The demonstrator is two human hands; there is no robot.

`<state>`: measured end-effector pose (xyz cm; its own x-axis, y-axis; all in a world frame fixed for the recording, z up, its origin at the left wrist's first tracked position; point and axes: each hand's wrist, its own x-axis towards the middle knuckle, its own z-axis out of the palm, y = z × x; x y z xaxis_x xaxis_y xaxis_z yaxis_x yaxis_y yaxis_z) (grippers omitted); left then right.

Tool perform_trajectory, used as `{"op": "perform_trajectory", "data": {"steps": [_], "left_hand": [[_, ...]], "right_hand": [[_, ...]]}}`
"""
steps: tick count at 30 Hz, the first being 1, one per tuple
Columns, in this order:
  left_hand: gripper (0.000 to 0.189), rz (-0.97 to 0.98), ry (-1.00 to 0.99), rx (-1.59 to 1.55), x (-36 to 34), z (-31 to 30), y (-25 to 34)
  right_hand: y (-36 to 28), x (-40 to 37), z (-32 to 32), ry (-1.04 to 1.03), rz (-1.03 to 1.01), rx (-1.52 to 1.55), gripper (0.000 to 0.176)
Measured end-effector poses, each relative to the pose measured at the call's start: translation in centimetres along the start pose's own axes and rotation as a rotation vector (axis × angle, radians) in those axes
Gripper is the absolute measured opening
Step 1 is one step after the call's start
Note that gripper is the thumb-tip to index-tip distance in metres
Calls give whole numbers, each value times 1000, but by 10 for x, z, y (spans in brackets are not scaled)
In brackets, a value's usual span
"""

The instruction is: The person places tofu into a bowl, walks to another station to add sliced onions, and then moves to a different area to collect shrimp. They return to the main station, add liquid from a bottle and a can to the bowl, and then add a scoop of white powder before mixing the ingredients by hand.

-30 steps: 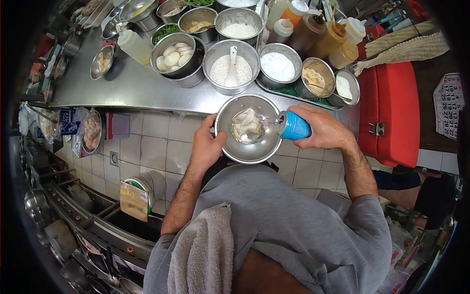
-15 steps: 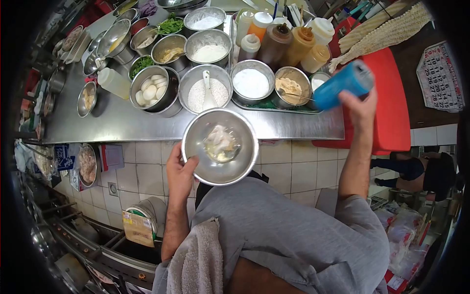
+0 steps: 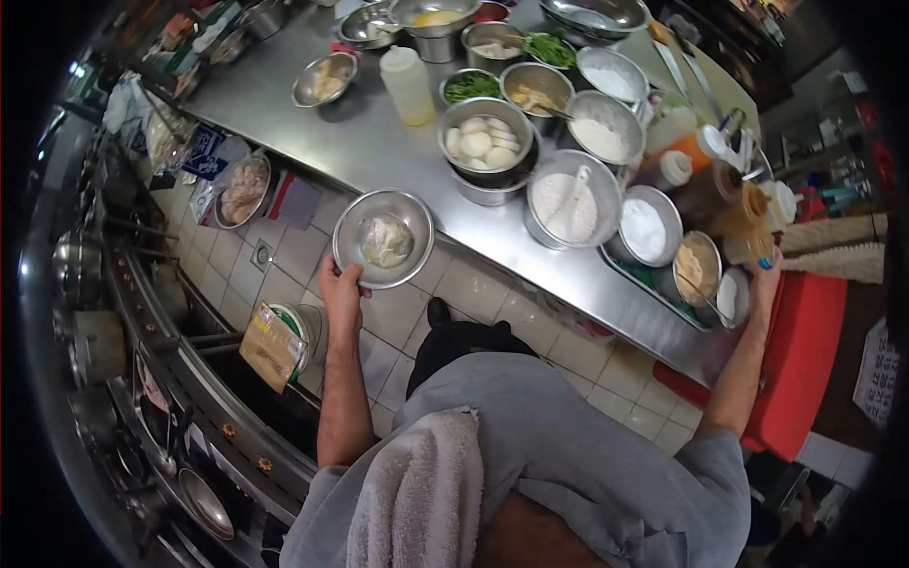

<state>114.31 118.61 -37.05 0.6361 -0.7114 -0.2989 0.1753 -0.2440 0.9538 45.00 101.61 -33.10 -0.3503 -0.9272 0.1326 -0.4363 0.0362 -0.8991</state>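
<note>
My left hand grips the rim of a steel mixing bowl, thumb on top, holding it over the floor beside the counter. Inside lie pale, wet raw-looking pieces in a clear liquid. At the counter's right end, my right hand is closed beside the sauce bottles. A small patch of the blue can shows at its fingers; the rest is hidden. Nearest to that hand are a squeeze bottle with a tan top and a small container of white stuff.
Along the steel counter stand bowls of white round pieces, white powder with a scoop and tan paste. A red bin-like object adjoins its right end. At left is a stove, with a bucket nearby.
My view and body have turned left. The right hand has lowered the blue can beside the bottles, where it is mostly hidden. The bowl in my left hand has swung left, away from the counter.
</note>
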Motion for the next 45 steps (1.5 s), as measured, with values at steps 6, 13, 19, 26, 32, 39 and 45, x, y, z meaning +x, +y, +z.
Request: {"op": "perform_trajectory", "data": {"steps": [6, 13, 19, 26, 32, 39, 45], "left_hand": [[39, 9, 15, -109, 61, 5, 5], [36, -25, -160, -241, 120, 15, 17], [39, 376, -86, 367, 194, -15, 43], [47, 283, -1, 255, 326, -14, 109], [48, 34, -274, -21, 358, -6, 93], [48, 53, -266, -80, 348, -10, 96], [46, 20, -281, -150, 345, -14, 92]], "right_hand": [[-89, -26, 1, 199, -111, -78, 55], [-327, -198, 341, -757, -508, 85, 17], [-304, -194, 584, -754, -673, -391, 21], [-358, -155, 666, -500, -600, -498, 18], [-334, -107, 755, -584, -907, -975, 21], [-332, -100, 764, -796, -1007, -1186, 19], [-341, -99, 758, -839, -921, -1081, 16]]}}
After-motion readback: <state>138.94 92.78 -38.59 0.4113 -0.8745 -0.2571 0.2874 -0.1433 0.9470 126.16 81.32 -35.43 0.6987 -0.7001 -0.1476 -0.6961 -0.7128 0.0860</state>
